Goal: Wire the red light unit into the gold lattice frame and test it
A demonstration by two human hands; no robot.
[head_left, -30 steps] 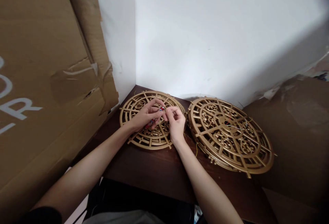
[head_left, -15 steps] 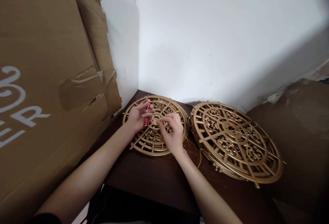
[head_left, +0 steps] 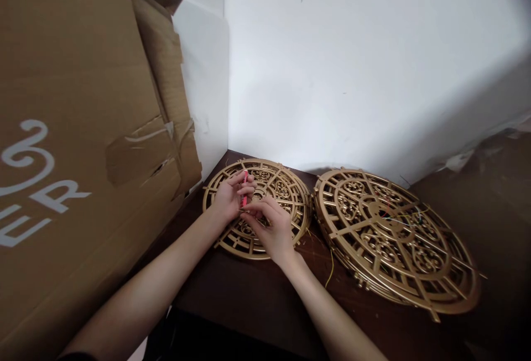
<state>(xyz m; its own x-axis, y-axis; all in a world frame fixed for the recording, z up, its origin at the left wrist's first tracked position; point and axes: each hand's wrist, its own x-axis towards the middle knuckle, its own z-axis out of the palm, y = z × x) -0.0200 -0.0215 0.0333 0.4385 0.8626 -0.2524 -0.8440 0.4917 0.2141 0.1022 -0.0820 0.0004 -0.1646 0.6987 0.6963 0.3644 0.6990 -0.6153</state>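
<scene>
Fingers of my left hand (head_left: 233, 196) are wrapped round a slim red object (head_left: 245, 187), held upright above the left stack of round gold openwork panels (head_left: 298, 206). My right hand (head_left: 271, 223) is pinched close against the lower end of the red object; what its fingertips hold, if anything, is too small to make out. Both hands hide part of the left panels. To the right leans a second stack of gold panels (head_left: 352, 228), with thin coloured wires (head_left: 398, 216) at its centre.
A large cardboard box (head_left: 83, 101) stands on the left, and a brown surface (head_left: 498, 184) rises at the far right. A white wall (head_left: 332, 73) is behind the dark tabletop (head_left: 240, 289). A yellow wire (head_left: 332, 272) lies between the stacks.
My right hand has moved left, bringing its fingertips to the red object in my left hand. The whole view has shifted slightly, so the scene sits lower and further right.
</scene>
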